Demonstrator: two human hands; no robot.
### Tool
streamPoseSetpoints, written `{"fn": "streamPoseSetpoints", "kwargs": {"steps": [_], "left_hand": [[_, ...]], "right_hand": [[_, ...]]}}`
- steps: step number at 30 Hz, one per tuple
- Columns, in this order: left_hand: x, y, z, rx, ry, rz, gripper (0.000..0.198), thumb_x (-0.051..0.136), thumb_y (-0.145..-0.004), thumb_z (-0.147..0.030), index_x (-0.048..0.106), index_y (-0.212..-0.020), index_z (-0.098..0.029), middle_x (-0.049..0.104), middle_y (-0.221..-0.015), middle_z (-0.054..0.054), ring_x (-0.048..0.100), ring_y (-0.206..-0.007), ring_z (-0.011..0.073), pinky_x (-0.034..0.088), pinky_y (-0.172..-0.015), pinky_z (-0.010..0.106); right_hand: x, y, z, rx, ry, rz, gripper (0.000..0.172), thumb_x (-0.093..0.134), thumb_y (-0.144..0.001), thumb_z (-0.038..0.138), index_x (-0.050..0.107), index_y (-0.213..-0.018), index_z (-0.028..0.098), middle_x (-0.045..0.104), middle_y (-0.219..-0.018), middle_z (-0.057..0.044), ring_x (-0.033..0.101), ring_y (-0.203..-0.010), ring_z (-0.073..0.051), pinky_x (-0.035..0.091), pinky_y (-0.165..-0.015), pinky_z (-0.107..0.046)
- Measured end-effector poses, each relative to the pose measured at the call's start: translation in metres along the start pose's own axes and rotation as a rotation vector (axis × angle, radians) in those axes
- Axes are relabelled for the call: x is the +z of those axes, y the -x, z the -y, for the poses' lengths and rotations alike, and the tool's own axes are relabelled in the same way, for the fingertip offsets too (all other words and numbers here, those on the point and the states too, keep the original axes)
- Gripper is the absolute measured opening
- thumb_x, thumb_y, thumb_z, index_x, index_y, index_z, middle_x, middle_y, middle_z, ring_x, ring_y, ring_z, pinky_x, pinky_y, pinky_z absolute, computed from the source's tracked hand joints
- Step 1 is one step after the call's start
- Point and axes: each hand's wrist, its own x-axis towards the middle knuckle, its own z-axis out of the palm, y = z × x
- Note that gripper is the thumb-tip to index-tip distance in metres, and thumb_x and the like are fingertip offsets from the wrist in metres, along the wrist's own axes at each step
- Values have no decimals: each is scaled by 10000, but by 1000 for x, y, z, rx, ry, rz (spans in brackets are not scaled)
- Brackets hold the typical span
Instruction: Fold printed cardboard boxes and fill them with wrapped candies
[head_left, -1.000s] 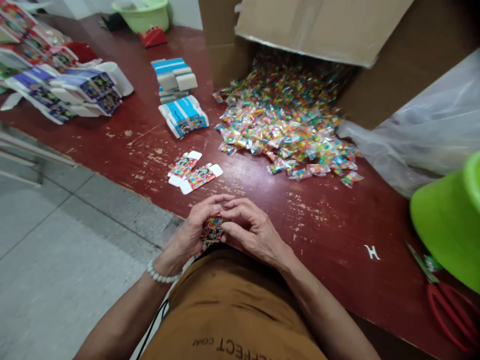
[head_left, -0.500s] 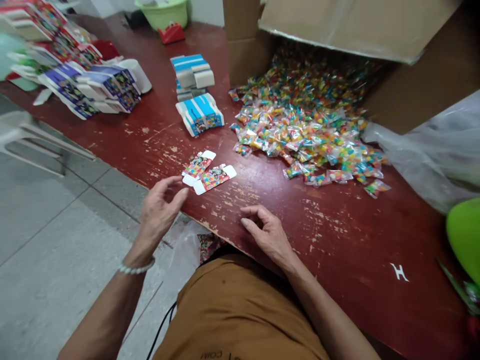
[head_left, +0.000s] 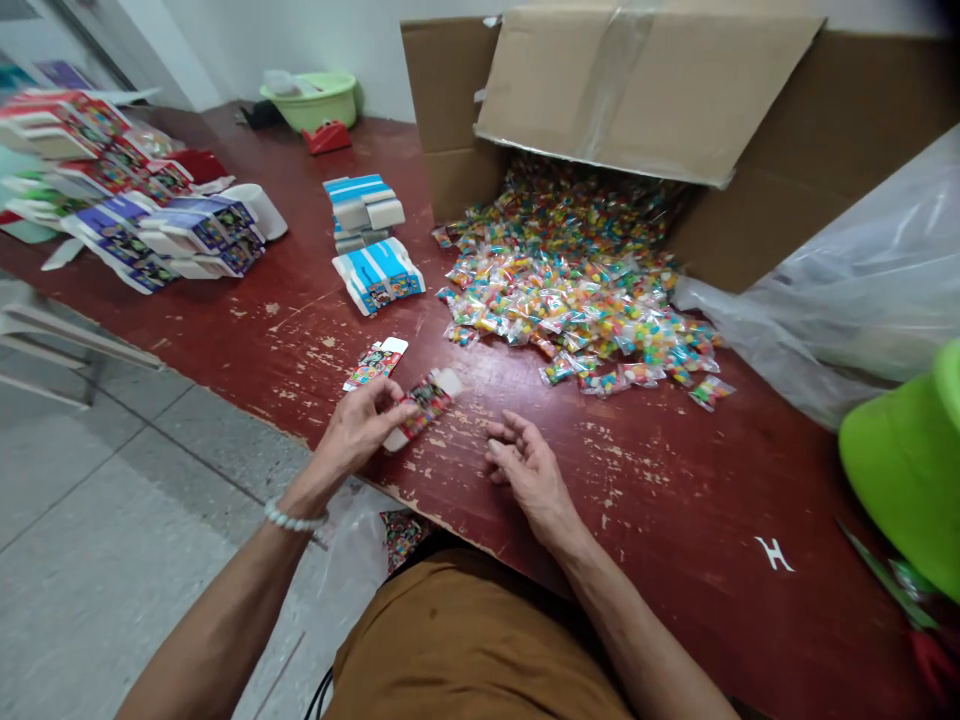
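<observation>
My left hand (head_left: 367,425) pinches a small flat printed candy box (head_left: 429,402), red with white end flaps, just over the table near its front edge. The box is slightly blurred. A second flat candy box (head_left: 377,362) lies on the table just behind my left fingers. My right hand (head_left: 529,475) hovers over the table to the right, its fingers curved and apart with nothing between them. Beyond it spreads a heap of small clear candy packets (head_left: 555,290), spilling out of a cardboard box (head_left: 637,100) that lies on its side.
Bundles of blue flat boxes (head_left: 381,278) stand behind the red ones. Farther left are purple bundles (head_left: 202,235) and red bundles (head_left: 82,125). A green basin (head_left: 315,100) and a red tape dispenser (head_left: 328,138) sit at the back. Scissors (head_left: 885,575) lie by a green container (head_left: 907,460) at right.
My left hand has moved right and taken hold of one of the two flat candy boxes, lifting it off the other. My right hand stays near its place, fingers more spread. The view has tilted up.
</observation>
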Motion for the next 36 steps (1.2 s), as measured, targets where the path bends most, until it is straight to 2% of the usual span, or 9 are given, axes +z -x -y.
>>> {"fn": "streamPoseSetpoints", "kwargs": {"steps": [3, 6, 8, 11, 17, 22, 25, 31, 36], "left_hand": [[16, 36, -15, -229, 333, 265, 364, 819, -705, -434, 545, -781, -207, 585, -660, -37, 521, -556, 127, 393, -544, 249], [30, 64, -28, -335, 652, 604, 449, 847, -686, -455, 631, -970, -183, 717, -884, 44, 678, -811, 197, 504, -766, 305], [37, 73, -34, -362, 801, 832, 574, 835, -692, -497, 656, -1114, -152, 739, -1037, 123, 697, -969, 265, 494, -905, 370], [46, 76, -38, -366, 904, 995, 567, 839, -682, -489, 696, -1092, -124, 757, -925, 136, 726, -832, 263, 523, -789, 342], [60, 74, -36, -251, 836, 910, 470, 884, -610, -440, 741, -928, -125, 736, -793, 82, 674, -732, 205, 502, -710, 282], [62, 72, -40, -238, 715, 763, 317, 831, -729, -382, 758, -930, -148, 748, -851, 68, 661, -775, 172, 512, -762, 263], [64, 72, -42, -314, 752, 671, 413, 840, -727, -370, 731, -1084, -193, 758, -878, 53, 679, -800, 184, 534, -799, 300], [62, 71, -48, -276, 508, 658, 305, 836, -703, -367, 743, -908, -163, 726, -842, 28, 622, -797, 174, 506, -760, 270], [63, 70, -55, -239, 304, 657, 280, 812, -689, -320, 724, -917, -183, 704, -853, 2, 587, -813, 183, 481, -741, 275]], "right_hand": [[2, -2, 10, -22, -106, -28, 533, 731, -776, 436, 589, -1225, 187, 718, -1079, -75, 659, -786, -140, 547, -688, -255], [0, 4, 25, -95, -65, 20, 307, 707, -813, 408, 674, -1015, 180, 731, -889, -37, 658, -759, -142, 543, -714, -254], [-3, 11, 34, -100, -25, 79, 250, 691, -836, 389, 684, -985, 189, 713, -846, -22, 628, -686, -122, 519, -618, -227], [-8, 20, 42, -56, -40, 210, 236, 659, -878, 392, 674, -1022, 205, 649, -732, 16, 512, -498, -66, 393, -428, -168], [-14, 33, 44, 16, -214, 361, 531, 713, -861, 410, 479, -1330, 325, 649, -942, 10, 529, -429, -57, 439, -371, -199], [-19, 32, 38, -102, -131, 225, 588, 775, -794, 317, 498, -1312, 292, 642, -1120, -51, 642, -915, -168, 569, -796, -327], [-22, 32, 36, -151, -63, 175, 609, 757, -795, 306, 466, -1330, 288, 615, -1179, -69, 617, -972, -183, 544, -861, -368], [-25, 37, 46, -674, 581, 4, 216, 636, -846, 172, 644, -1060, 204, 564, -1087, -93, 568, -1007, -228, 504, -874, -391], [-27, 36, 58, -687, 914, 193, 79, 603, -858, 152, 634, -926, 178, 624, -986, -81, 564, -909, -218, 489, -798, -349]]}}
